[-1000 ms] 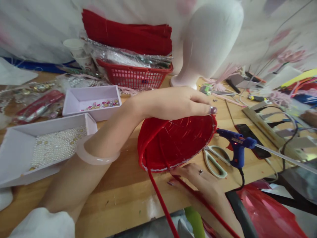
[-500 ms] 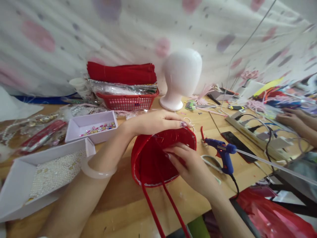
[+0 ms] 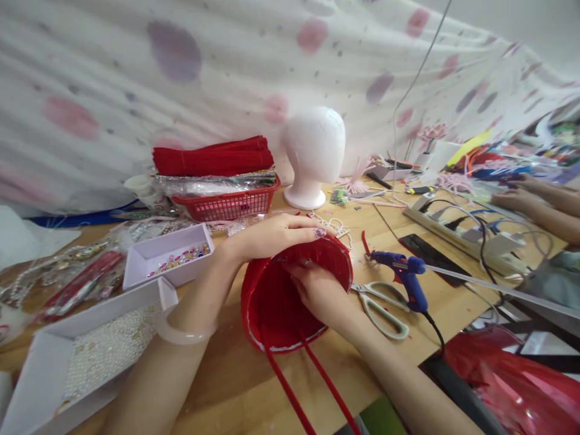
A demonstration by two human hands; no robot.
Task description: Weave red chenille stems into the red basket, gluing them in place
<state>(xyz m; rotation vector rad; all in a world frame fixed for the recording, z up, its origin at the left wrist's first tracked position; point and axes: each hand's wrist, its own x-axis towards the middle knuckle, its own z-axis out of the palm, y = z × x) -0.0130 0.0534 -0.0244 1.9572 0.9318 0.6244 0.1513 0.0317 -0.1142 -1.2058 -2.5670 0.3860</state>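
A red, bowl-shaped fabric hat point(image 3: 276, 302) lies with its hollow side facing me, its rim edged in white. Two long red straps point(image 3: 290, 386) trail from the rim toward me. Over its far upper side rests my left hand point(image 3: 276, 234), the thumb along the rim and the other fingers over the outside, holding it. My right hand point(image 3: 317, 287) reaches inside, with fingers bunched together near the upper inner wall. The fingertips are partly hidden, and anything between them is too small to tell. Scissors point(image 3: 385, 308) and a blue glue gun point(image 3: 403, 272) lie to the right.
White boxes hold pearl beads point(image 3: 109, 350) and coloured gems point(image 3: 183, 257) at left. Behind stand a red basket point(image 3: 231, 204) and a white foam head point(image 3: 312, 151). At right are a black phone point(image 3: 432, 260), a power strip point(image 3: 466, 248) and another person's hands point(image 3: 525, 196).
My right hand has moved deeper into the hat, toward its upper inner wall. My left hand keeps its hold. The view has shifted, and the scissors show more fully.
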